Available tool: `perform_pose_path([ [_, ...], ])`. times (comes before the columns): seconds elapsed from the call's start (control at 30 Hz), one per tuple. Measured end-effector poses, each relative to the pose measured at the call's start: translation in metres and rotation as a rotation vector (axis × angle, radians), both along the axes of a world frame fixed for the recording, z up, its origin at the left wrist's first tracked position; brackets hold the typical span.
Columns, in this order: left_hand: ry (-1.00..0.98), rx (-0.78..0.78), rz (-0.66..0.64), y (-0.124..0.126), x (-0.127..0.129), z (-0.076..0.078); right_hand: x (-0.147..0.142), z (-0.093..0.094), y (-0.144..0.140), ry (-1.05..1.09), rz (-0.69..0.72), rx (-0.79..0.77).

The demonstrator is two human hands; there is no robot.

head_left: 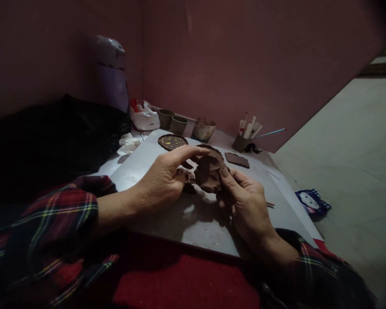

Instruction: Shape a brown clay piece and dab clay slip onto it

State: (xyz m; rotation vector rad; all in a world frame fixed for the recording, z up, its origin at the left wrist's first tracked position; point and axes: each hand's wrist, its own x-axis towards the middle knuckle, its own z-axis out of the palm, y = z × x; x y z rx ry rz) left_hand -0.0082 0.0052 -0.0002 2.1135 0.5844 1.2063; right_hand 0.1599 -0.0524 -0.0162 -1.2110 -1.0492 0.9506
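A flattened, torn-edged piece of brown clay (207, 175) is held up over the white board (141, 165). My right hand (246, 193) pinches its right side, thumb on the near face and fingers behind. My left hand (162, 171) reaches in from the other side, its index finger stretched over the clay's top edge. Against the lower fingers of that hand sits a rough dark clay lump (189, 182), partly hidden. Just behind the held piece is a round clay form (214, 151), mostly covered.
On the board lie a round clay plaque with yellow specks (173, 141) and a rectangular clay slab (237, 160). Behind stand two cups (179, 124), a clay-smeared container (203, 129) and a tool pot (240, 143). A black plastic bag (58, 150) fills the left.
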Motion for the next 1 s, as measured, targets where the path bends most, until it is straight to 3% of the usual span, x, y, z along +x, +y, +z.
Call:
perform_pose_path([
  [0.13, 0.102, 0.254, -0.089, 0.004, 0.001, -0.005, -0.001, 0.002, 0.0, 0.084, 0.026, -0.014],
  [0.27, 0.131, 0.32, -0.054, 0.004, 0.003, -0.006, -0.003, 0.004, -0.001, 0.099, 0.1, -0.069],
  [0.37, 0.078, 0.345, -0.099, 0.001, 0.003, -0.004, -0.003, 0.003, -0.001, 0.056, 0.152, -0.052],
  [0.43, 0.06, 0.265, -0.097, -0.001, 0.003, -0.002, -0.003, 0.003, -0.002, -0.065, 0.136, -0.01],
  [0.57, 0.005, -0.134, -0.105, -0.005, 0.003, 0.003, -0.001, -0.002, -0.006, -0.365, 0.016, 0.068],
  [0.77, -0.15, -0.605, -0.188, -0.005, 0.005, 0.003, 0.004, -0.011, -0.008, -0.408, -0.118, 0.117],
  [0.87, -0.158, -0.705, -0.193, -0.005, 0.005, 0.003, 0.003, -0.011, -0.008, -0.439, -0.045, 0.193],
  [1.0, -0.147, -0.697, -0.207, -0.005, 0.004, 0.002, 0.001, -0.011, -0.009, -0.499, 0.052, 0.266],
])
